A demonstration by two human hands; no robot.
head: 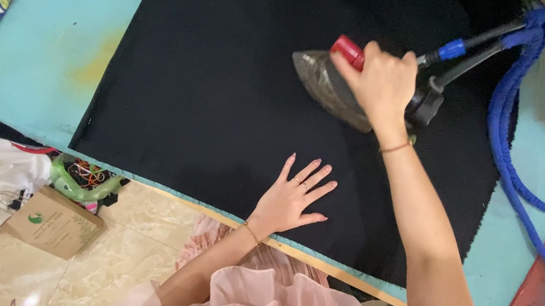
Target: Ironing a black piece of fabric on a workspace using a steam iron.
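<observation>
Fabric: black cloth (226, 78) lay spread on the turquoise table (51, 54).
Right hand (378, 82): you gripped the iron (329, 85), far right on the cloth.
Left hand (294, 198): your fingers lay splayed, flat on the cloth's near edge.

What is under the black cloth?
A turquoise table shows around the black cloth. The iron and left hand rest on top. The covered part is hidden.

light: we see bright, even indoor light | shadows: soft, faint | glare: sheen on glossy beige floor tiles (116, 275) | focus: sharp, edges bowed
</observation>
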